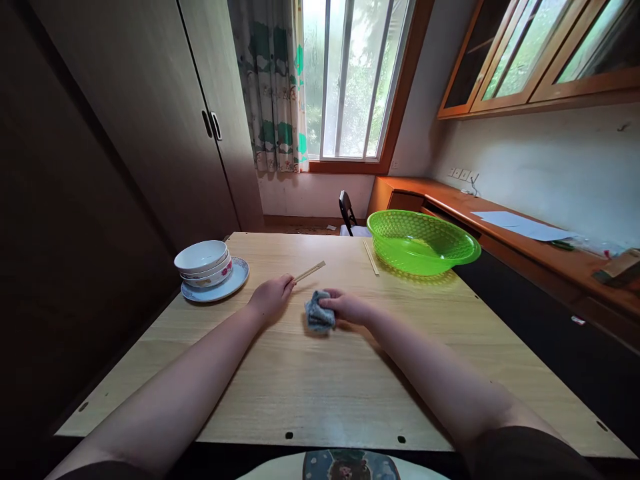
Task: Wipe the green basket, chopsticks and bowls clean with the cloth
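Observation:
My left hand (270,297) rests on the wooden table (320,393) with its fingers closed on the near end of a pair of wooden chopsticks (310,271), which point away to the right. Just to its right, my right hand (347,308) is closed on a crumpled grey cloth (318,313) that lies on the table top. Both forearms stretch in from the near edge.
A stack of bowls (204,261) on a plate (235,280) stands at the far left. A green plastic basket (423,241) sits at the far right, with another chopstick pair (371,257) beside it. A wardrobe, a window and a side counter with papers (520,224) surround the table.

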Available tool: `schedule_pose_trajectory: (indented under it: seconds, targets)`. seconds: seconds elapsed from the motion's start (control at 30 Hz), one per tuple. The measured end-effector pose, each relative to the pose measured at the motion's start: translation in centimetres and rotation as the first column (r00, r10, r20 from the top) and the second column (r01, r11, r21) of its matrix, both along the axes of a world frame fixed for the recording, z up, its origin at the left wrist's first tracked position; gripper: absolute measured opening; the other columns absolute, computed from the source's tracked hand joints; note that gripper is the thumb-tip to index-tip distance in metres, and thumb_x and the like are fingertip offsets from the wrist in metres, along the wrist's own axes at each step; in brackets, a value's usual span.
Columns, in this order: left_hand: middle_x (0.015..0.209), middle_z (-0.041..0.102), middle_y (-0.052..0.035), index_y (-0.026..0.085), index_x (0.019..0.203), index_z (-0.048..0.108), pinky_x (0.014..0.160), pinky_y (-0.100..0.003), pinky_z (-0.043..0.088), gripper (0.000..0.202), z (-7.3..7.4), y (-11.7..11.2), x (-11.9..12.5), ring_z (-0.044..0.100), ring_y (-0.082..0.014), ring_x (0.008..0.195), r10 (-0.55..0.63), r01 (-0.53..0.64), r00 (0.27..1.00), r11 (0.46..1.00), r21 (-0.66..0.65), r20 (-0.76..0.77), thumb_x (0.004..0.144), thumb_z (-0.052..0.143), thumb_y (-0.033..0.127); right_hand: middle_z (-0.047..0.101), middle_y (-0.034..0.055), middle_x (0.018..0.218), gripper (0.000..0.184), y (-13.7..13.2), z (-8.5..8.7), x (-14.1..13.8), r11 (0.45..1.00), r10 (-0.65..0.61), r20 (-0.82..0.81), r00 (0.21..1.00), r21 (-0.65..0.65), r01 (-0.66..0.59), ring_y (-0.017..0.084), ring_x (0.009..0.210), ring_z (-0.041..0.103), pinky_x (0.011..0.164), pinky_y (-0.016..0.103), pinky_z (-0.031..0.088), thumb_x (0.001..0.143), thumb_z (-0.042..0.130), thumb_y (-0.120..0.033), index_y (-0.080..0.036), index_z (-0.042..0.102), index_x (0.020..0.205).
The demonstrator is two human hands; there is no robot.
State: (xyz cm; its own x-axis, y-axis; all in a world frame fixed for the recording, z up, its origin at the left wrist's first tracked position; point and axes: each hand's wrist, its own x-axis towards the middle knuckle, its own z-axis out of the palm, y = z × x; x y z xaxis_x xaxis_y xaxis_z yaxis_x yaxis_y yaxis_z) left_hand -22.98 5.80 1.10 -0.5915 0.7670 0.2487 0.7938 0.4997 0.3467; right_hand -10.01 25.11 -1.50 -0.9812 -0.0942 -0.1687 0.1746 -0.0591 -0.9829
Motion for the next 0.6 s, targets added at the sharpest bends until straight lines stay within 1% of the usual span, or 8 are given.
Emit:
schedule_pose_trajectory:
  seconds: [0.07, 0.1, 0.2, 0.27, 0.33, 0.43, 0.53, 0.6]
  targets:
    - [0.092, 0.070, -0.0067, 0.022, 0.092, 0.061, 0.071, -0.029, 0.040, 0.033, 0.0, 0.0, 0.1, 0.064, -0.0207, 0.086, -0.018, 0.018, 1.000, 1.000, -0.003, -0.004, 0.095, 0.032, 0.038, 0.055, -0.0048, 0.065, 0.036, -1.1, -0.3, 0.3, 0.984, 0.066, 0.037, 0.997, 0.166, -0.071, 0.008, 0.052, 0.044, 0.049, 0.022, 0.033, 0.068, 0.072, -0.044, -0.018, 0.060, 0.090]
    - [0.091, 0.070, -0.0065, 0.022, 0.091, 0.061, 0.070, -0.029, 0.040, 0.033, 0.0, 0.0, 0.1, 0.064, -0.0207, 0.085, -0.023, 0.023, 1.000, 1.000, -0.011, -0.006, 0.095, 0.032, 0.039, 0.056, -0.0042, 0.068, 0.035, -1.3, -0.3, 0.4, 0.959, 0.061, 0.026, 0.998, 0.277, -0.066, 0.009, 0.056, 0.047, 0.052, 0.022, 0.035, 0.067, 0.073, -0.040, -0.019, 0.061, 0.091]
    - [0.089, 0.070, -0.0063, 0.022, 0.090, 0.061, 0.067, -0.029, 0.039, 0.035, 0.0, 0.0, 0.2, 0.063, -0.0208, 0.082, -0.021, 0.020, 1.000, 0.999, -0.036, -0.015, 0.095, 0.032, 0.040, 0.062, -0.0008, 0.080, 0.033, -1.0, -0.4, 0.3, 0.808, -0.031, -0.092, 0.995, 0.584, 0.079, 0.013, 0.070, 0.053, 0.061, 0.024, 0.039, 0.063, 0.077, -0.032, -0.019, 0.065, 0.092]
    - [0.087, 0.070, -0.0062, 0.023, 0.089, 0.062, 0.065, -0.029, 0.038, 0.035, 0.1, 0.0, 0.2, 0.063, -0.0208, 0.080, -0.020, 0.019, 1.000, 0.998, -0.052, -0.019, 0.094, 0.032, 0.041, 0.065, 0.0011, 0.088, 0.040, -0.5, -0.5, 0.1, 0.736, -0.124, -0.186, 0.975, 0.641, 0.216, 0.014, 0.073, 0.054, 0.065, 0.026, 0.040, 0.064, 0.077, -0.032, -0.019, 0.065, 0.100]
    - [0.087, 0.070, -0.0063, 0.023, 0.089, 0.062, 0.064, -0.029, 0.037, 0.035, 0.1, 0.1, 0.3, 0.063, -0.0208, 0.079, -0.024, 0.022, 0.999, 0.998, -0.061, -0.026, 0.094, 0.032, 0.041, 0.065, 0.0029, 0.095, 0.049, 0.1, -0.5, -0.2, 0.744, -0.235, -0.267, 0.934, 0.569, 0.350, 0.013, 0.074, 0.056, 0.065, 0.026, 0.042, 0.069, 0.073, -0.036, -0.020, 0.060, 0.113]
    - [0.085, 0.070, -0.0064, 0.023, 0.089, 0.063, 0.062, -0.029, 0.036, 0.037, 0.2, 0.1, 0.5, 0.063, -0.0208, 0.077, -0.040, 0.037, 0.999, 0.997, -0.072, -0.038, 0.094, 0.032, 0.042, 0.066, 0.0046, 0.097, 0.053, 0.7, -0.2, -0.7, 0.813, -0.389, -0.326, 0.861, 0.319, 0.488, 0.012, 0.066, 0.056, 0.059, 0.026, 0.043, 0.077, 0.063, -0.041, -0.020, 0.053, 0.125]
    - [0.086, 0.070, -0.0061, 0.023, 0.089, 0.064, 0.062, -0.029, 0.037, 0.037, 0.3, 0.2, 0.7, 0.063, -0.0201, 0.075, -0.071, 0.068, 0.997, 0.994, -0.082, -0.034, 0.094, 0.033, 0.042, 0.067, 0.0039, 0.089, 0.044, 1.1, 0.3, -0.8, 0.862, -0.441, -0.332, 0.834, 0.102, 0.497, 0.010, 0.056, 0.052, 0.051, 0.025, 0.040, 0.078, 0.060, -0.043, -0.019, 0.060, 0.115]
    - [0.086, 0.070, -0.0060, 0.024, 0.089, 0.065, 0.063, -0.028, 0.038, 0.036, 0.2, 0.2, 0.8, 0.063, -0.0199, 0.076, -0.087, 0.084, 0.996, 0.993, -0.085, -0.034, 0.094, 0.034, 0.042, 0.067, 0.0025, 0.081, 0.035, 1.2, 0.5, -0.7, 0.868, -0.462, -0.329, 0.823, 0.023, 0.496, 0.009, 0.055, 0.051, 0.050, 0.024, 0.040, 0.075, 0.064, -0.042, -0.018, 0.066, 0.101]
